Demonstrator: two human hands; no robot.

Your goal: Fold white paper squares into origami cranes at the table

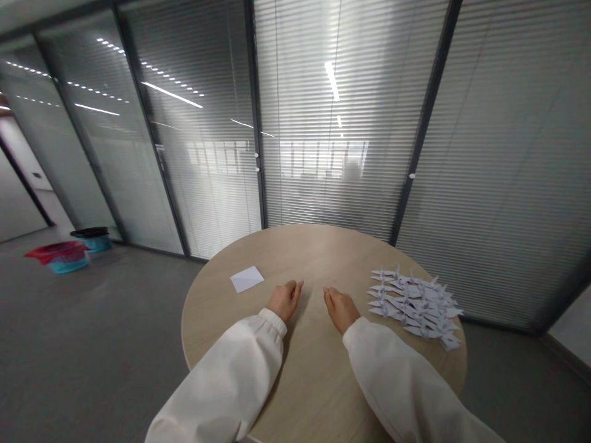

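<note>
Left hand (284, 301): fingers were curled closed, near the paper (247, 279).
Right hand (340, 311): fingers were curled closed, near paper birds (413, 306).

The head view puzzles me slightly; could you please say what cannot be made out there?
In the head view:
Left hand, right hand: their curl hides whether anything is held.
Paper cranes: overlap hides their exact number.
Background: blurred behind the blinds.
Sleeves: cut off by the bottom edge.

Left hand (285, 299) near white paper (247, 279) — right hand (340, 309) near paper cranes (421, 306) — round table (314, 252).
</note>
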